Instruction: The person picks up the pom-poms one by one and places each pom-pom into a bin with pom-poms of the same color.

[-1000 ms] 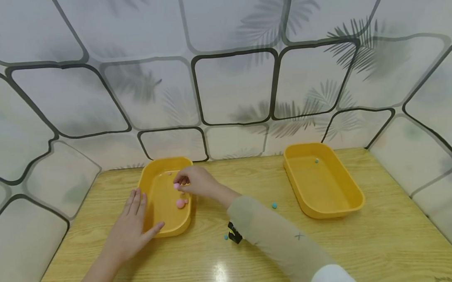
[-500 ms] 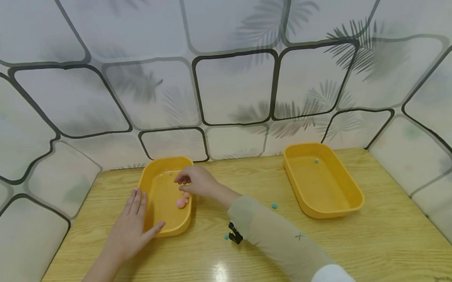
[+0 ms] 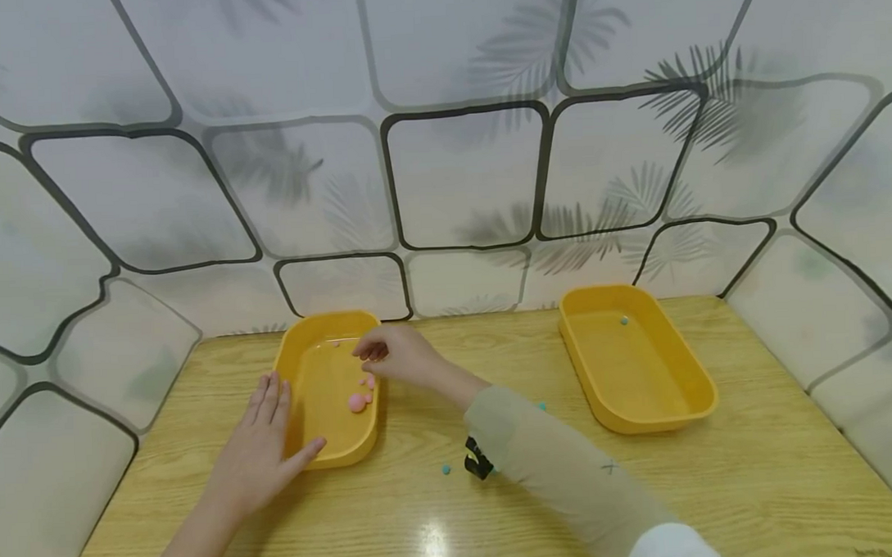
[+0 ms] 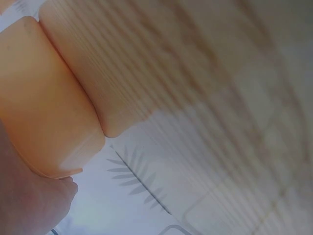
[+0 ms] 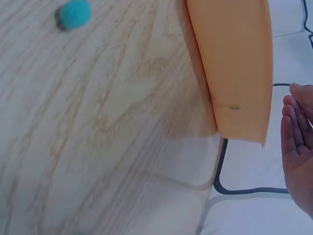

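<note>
Pink balls (image 3: 357, 403) in left yellow tray (image 3: 323, 389)

The left tray (image 3: 318, 410) and right tray (image 3: 641, 374) appeared to be smooth plastic, the former bearing a thin highlight. The table (image 3: 351, 519) showed a wood-grain surface, glossy enough to reflect a bright patch of light. The blue ball (image 5: 75, 13) looked matt and fuzzy, and the sleeve (image 3: 563, 463) was matt cloth.

A small dark cross-shaped mark (image 3: 610, 467) on the right sleeve (image 3: 563, 459)
</note>
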A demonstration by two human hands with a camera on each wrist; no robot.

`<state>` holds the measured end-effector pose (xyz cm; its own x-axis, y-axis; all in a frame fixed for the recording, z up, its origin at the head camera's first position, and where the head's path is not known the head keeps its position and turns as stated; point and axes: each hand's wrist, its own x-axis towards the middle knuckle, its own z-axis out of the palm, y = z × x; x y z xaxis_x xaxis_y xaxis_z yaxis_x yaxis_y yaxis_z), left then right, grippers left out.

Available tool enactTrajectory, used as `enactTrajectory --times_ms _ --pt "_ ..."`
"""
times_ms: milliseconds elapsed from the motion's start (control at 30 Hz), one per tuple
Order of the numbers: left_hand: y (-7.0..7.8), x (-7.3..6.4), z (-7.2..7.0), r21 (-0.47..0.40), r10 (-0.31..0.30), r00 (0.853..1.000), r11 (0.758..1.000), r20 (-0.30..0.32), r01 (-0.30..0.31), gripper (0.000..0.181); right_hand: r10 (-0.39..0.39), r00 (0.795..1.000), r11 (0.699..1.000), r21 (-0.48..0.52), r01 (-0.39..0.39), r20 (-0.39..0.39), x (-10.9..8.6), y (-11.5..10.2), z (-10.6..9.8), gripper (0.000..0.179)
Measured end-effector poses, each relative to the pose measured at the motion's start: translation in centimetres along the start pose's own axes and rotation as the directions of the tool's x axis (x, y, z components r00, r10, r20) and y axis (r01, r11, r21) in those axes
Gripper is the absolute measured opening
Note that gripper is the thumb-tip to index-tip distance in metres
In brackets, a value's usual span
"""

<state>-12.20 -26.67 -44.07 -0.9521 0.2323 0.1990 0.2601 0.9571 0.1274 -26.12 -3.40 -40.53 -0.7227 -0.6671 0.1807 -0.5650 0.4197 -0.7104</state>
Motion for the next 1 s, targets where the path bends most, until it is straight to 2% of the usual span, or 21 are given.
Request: enactTrajectory --times_ms 367,700,1000 --pt "-0.1 0.1 0.2 0.004 0.020 0.999 1.000 -0.026 -0.020 0.095 -0.014 1.000 1.000 -0.009 0.014 -0.028 -1.7 1.3 -3.3 0.020" --pt "-0.3 -0.1 0.3 0.025 0.037 0.998 0.999 -0.052 -0.036 0.094 -0.018 0.997 0.998 -0.067 0.014 -0.074 -3.5 2.7 -6.4 0.017" --pt "-0.1 0.0 0.2 0.012 0.021 0.999 1.000 -0.029 -0.021 0.094 0.006 0.995 0.993 -0.114 -0.017 -0.096 -6.4 3.0 -9.9 0.017"
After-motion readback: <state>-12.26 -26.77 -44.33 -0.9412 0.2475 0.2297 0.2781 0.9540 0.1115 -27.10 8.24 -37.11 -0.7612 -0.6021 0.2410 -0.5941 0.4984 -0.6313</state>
